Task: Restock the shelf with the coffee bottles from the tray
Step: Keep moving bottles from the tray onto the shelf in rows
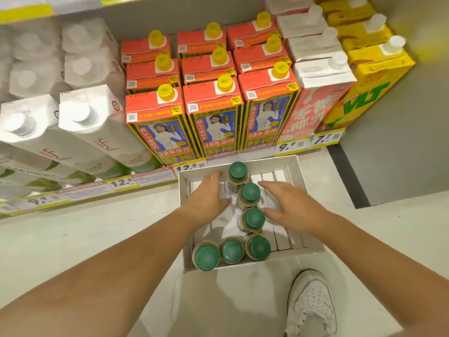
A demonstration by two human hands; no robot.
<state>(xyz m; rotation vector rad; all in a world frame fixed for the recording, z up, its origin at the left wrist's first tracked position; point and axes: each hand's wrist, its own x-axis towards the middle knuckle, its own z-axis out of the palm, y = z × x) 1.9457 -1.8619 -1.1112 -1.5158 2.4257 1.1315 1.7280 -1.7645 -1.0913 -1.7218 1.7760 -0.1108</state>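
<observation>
A white cardboard tray (308, 176) sits on the floor below the shelf, holding several coffee bottles with green caps. One bottle (238, 172) stands at the far end, two more (250, 193) (254, 218) follow in a line, and three stand along the near wall (207, 256) (232, 249) (259, 248). My left hand (206, 199) hovers inside the tray left of the line, fingers spread, holding nothing. My right hand (289, 203) reaches in from the right, fingers apart, close to the middle bottles without gripping them.
The shelf (80, 190) above the tray carries white cartons (80, 122), red and blue cartons with yellow caps (213, 105), pink cartons (315, 98) and yellow cartons (374, 76). Price tags line its edge. My white shoe (311, 305) stands on the pale floor near the tray.
</observation>
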